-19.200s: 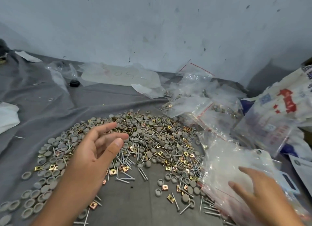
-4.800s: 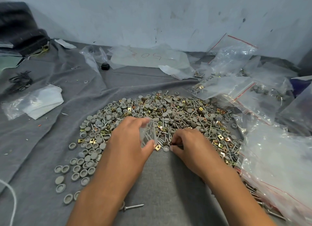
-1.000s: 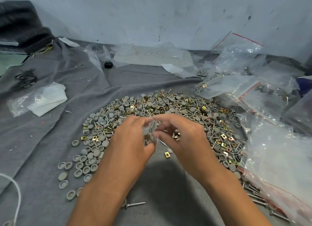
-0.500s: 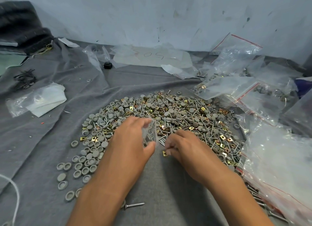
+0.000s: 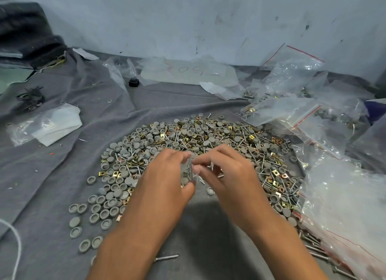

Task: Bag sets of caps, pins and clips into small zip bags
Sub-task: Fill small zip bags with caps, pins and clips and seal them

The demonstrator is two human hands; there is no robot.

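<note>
1. Clear plastic, a small zip bag [image 5: 189, 172], sits pinched upright in my left hand [image 5: 167, 175], thumb below, fingers curled over its top.
2. My right hand [image 5: 225, 175] meets it from the right, fingertips pinched at the bag mouth; I judge a part is going in, though I cannot see it.
3. The bag's long axis runs vertical, mouth up, directly between both hands.
4. The pile of grey caps [image 5: 117, 193], pins [image 5: 213, 136] and brass clips [image 5: 275, 172] spreads on the grey cloth [image 5: 62, 175] beyond, nearer my right hand.
5. Larger bags [image 5: 344, 206] lie far right.
</note>
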